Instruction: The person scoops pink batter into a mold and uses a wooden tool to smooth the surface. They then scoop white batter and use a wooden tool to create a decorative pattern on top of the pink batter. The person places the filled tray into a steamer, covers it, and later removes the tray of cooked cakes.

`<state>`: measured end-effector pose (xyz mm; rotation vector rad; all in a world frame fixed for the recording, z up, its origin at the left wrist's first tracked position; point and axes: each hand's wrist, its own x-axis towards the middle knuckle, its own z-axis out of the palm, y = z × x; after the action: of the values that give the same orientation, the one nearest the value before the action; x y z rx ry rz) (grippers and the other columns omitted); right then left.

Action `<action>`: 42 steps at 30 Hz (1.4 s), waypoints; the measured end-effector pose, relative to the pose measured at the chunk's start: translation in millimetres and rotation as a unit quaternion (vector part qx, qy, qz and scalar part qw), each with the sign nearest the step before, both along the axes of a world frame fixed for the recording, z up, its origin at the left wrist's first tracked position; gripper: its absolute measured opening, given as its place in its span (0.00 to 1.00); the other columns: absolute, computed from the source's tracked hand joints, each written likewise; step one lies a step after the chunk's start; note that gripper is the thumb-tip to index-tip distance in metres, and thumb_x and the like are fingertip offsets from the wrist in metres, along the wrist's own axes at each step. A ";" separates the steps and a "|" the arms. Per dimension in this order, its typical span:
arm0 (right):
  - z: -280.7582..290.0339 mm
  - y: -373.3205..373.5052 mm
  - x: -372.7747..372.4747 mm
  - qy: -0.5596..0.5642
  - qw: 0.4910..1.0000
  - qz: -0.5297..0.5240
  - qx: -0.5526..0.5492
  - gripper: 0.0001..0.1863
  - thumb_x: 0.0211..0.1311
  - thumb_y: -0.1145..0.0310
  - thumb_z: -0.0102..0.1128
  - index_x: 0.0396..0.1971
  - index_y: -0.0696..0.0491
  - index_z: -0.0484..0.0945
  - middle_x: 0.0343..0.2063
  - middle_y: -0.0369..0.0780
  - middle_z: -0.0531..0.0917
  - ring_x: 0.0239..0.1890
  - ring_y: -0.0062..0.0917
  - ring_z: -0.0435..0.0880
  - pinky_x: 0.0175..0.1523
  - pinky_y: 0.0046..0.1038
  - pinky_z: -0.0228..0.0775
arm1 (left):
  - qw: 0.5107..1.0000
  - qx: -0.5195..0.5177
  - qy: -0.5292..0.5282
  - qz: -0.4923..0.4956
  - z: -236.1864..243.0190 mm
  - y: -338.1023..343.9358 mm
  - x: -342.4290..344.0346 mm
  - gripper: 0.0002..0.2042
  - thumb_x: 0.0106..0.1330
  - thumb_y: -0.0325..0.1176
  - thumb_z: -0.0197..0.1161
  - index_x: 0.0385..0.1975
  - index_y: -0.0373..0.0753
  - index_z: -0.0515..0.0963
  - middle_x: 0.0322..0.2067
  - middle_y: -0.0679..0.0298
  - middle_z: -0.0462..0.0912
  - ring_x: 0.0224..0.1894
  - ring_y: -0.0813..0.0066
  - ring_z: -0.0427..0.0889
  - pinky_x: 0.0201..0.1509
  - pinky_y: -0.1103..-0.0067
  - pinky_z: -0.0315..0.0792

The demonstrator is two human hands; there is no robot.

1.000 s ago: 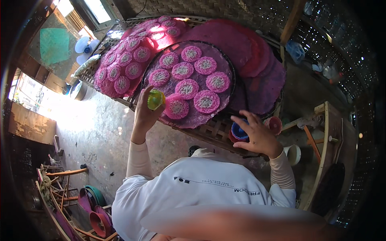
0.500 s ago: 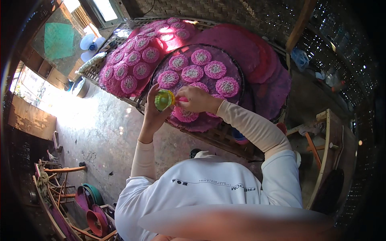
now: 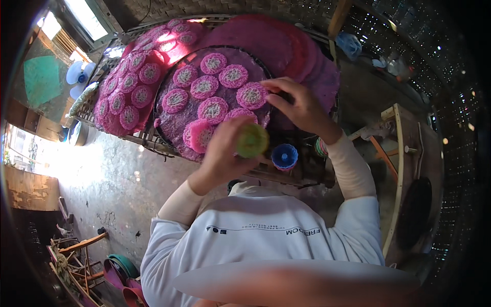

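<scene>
My left hand (image 3: 223, 148) is closed around a small yellow-green plastic cup (image 3: 252, 140), slightly blurred, held above the near edge of a round tray. My right hand (image 3: 304, 110) is apart from it, with thumb and fingers spread beside the right rim of a pink-and-white lacy disc (image 3: 252, 95); whether the fingertips touch it I cannot tell. Several similar discs lie on the purple sheet (image 3: 169, 123) that covers the dark-rimmed tray. A smooth pink piece (image 3: 205, 129) rests over the disc nearest my left hand. Close below my right hand stands a blue fluted cup (image 3: 284, 156).
On the left of the slatted table, more discs lie on a pink sheet (image 3: 110, 120). Large pink and purple round sheets (image 3: 255, 38) are stacked at the back. A wooden frame (image 3: 399, 133) stands at the right, and a blue fan (image 3: 81, 78) at the far left.
My hands have separated: the right moved from the yellow-green cup to the discs' right side, while the left keeps the cup, now turned and lower. The view has shifted, uncovering the blue cup.
</scene>
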<state>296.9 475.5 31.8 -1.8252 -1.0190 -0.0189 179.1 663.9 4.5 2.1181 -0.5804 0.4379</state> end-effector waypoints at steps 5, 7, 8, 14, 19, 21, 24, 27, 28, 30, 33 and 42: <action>-7.4 -45.5 -28.1 -0.036 0.996 -0.071 -0.029 0.17 0.55 0.69 0.59 0.44 0.58 0.73 0.36 0.43 0.77 0.39 0.28 0.77 0.43 0.26 0.68 | 0.986 0.108 0.069 -0.105 -22.0 -55.5 17.7 0.35 0.46 0.37 0.65 0.56 0.38 0.59 0.49 0.52 0.67 0.49 0.52 0.68 0.52 0.65 0.64; -12.0 -54.5 -33.5 -0.021 0.996 -0.079 -0.030 0.16 0.55 0.69 0.59 0.43 0.58 0.73 0.36 0.43 0.77 0.39 0.29 0.77 0.44 0.26 0.68 | 0.983 0.113 0.082 -0.118 -33.6 -64.1 17.1 0.35 0.48 0.40 0.64 0.57 0.38 0.58 0.50 0.53 0.66 0.49 0.52 0.68 0.51 0.65 0.64; -15.2 -59.2 -34.7 -0.012 0.996 -0.084 -0.032 0.16 0.55 0.69 0.59 0.43 0.59 0.73 0.36 0.43 0.77 0.39 0.29 0.77 0.44 0.26 0.68 | 0.982 0.133 0.067 -0.117 -32.9 -68.6 16.2 0.35 0.48 0.40 0.64 0.57 0.38 0.57 0.51 0.53 0.65 0.49 0.53 0.68 0.51 0.65 0.63; -18.8 -50.9 -29.8 -0.004 0.996 -0.068 -0.057 0.16 0.54 0.71 0.59 0.42 0.59 0.73 0.36 0.43 0.77 0.39 0.29 0.77 0.44 0.26 0.68 | 0.984 0.162 0.015 -0.073 -22.3 -64.5 9.3 0.38 0.47 0.43 0.64 0.59 0.37 0.56 0.53 0.52 0.63 0.53 0.52 0.65 0.54 0.64 0.62; -14.7 1.3 -7.7 -0.029 0.997 0.026 -0.064 0.15 0.53 0.70 0.58 0.42 0.58 0.74 0.35 0.44 0.78 0.39 0.32 0.77 0.44 0.27 0.68 | 0.983 0.143 0.072 -0.089 -35.0 -56.1 6.9 0.42 0.44 0.43 0.67 0.59 0.37 0.55 0.51 0.52 0.63 0.52 0.52 0.64 0.54 0.66 0.62; -15.9 37.5 1.3 -0.065 0.992 0.093 -0.061 0.16 0.53 0.71 0.58 0.43 0.57 0.74 0.35 0.43 0.78 0.39 0.31 0.77 0.45 0.27 0.68 | 0.989 0.129 0.028 -0.067 -38.0 -57.0 7.2 0.40 0.43 0.43 0.67 0.58 0.37 0.57 0.51 0.52 0.63 0.53 0.52 0.63 0.55 0.65 0.62; -25.7 92.1 10.3 -0.118 0.967 0.187 -0.123 0.16 0.51 0.66 0.59 0.41 0.57 0.75 0.36 0.44 0.77 0.40 0.35 0.76 0.45 0.32 0.68 | 0.987 0.151 -0.028 -0.037 -29.2 -46.9 -1.1 0.34 0.46 0.43 0.66 0.54 0.36 0.62 0.52 0.49 0.61 0.54 0.48 0.60 0.56 0.63 0.59; -35.7 124.2 8.1 -0.163 0.940 0.165 -0.251 0.17 0.48 0.62 0.61 0.38 0.53 0.75 0.37 0.42 0.76 0.44 0.36 0.74 0.47 0.35 0.65 | 0.992 0.107 -0.059 -0.044 -26.5 -16.1 -11.9 0.26 0.47 0.43 0.65 0.47 0.40 0.70 0.42 0.59 0.71 0.46 0.60 0.70 0.50 0.67 0.63; -37.3 128.3 8.4 -0.168 0.937 0.155 -0.264 0.17 0.47 0.62 0.62 0.37 0.52 0.75 0.37 0.41 0.75 0.44 0.35 0.74 0.47 0.35 0.65 | 0.992 0.105 -0.057 -0.049 -23.1 -1.4 -18.1 0.25 0.47 0.42 0.65 0.46 0.41 0.72 0.39 0.61 0.74 0.44 0.63 0.72 0.48 0.68 0.64; -41.2 133.8 5.7 -0.176 0.931 0.134 -0.290 0.17 0.46 0.61 0.62 0.36 0.51 0.76 0.36 0.41 0.74 0.45 0.33 0.73 0.48 0.35 0.64 | 0.986 0.095 -0.083 0.104 -15.6 32.0 -27.7 0.16 0.48 0.34 0.63 0.39 0.41 0.75 0.32 0.65 0.76 0.38 0.66 0.75 0.42 0.72 0.65; -42.4 134.6 4.5 -0.173 0.935 0.120 -0.287 0.17 0.47 0.63 0.62 0.38 0.53 0.75 0.37 0.41 0.74 0.44 0.34 0.73 0.46 0.34 0.65 | 0.938 0.092 -0.061 0.327 -19.3 89.3 -17.2 0.13 0.48 0.29 0.62 0.36 0.41 0.74 0.33 0.60 0.74 0.39 0.59 0.72 0.43 0.70 0.65; -38.9 131.2 -3.2 -0.191 0.938 0.176 -0.230 0.10 0.46 0.67 0.60 0.31 0.52 0.74 0.32 0.39 0.75 0.41 0.34 0.74 0.47 0.36 0.63 | 0.914 0.222 0.081 0.329 -44.0 112.2 -18.0 0.18 0.50 0.42 0.61 0.41 0.45 0.73 0.42 0.61 0.70 0.49 0.59 0.64 0.49 0.66 0.56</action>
<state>293.7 606.6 -7.1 -2.0710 -1.7349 0.0932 161.1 776.1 -39.5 2.7437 0.1791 0.5226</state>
